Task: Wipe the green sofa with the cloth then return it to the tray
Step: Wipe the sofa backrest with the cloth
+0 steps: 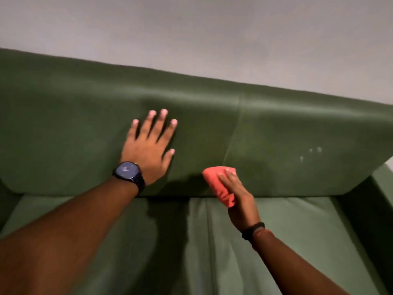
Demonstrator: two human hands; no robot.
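Wiping step in hand: right hand fingers closed on cloth vs sofa backrest; left hand splayed flat, empty. Next, prob. sweep toward pale specks right of fingers; tray unseen

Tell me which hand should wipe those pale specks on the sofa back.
Right. The right hand already grips the cloth against the sofa back, and the pale specks lie on its side. The left hand is empty, pressed flat on the backrest, farther from them.
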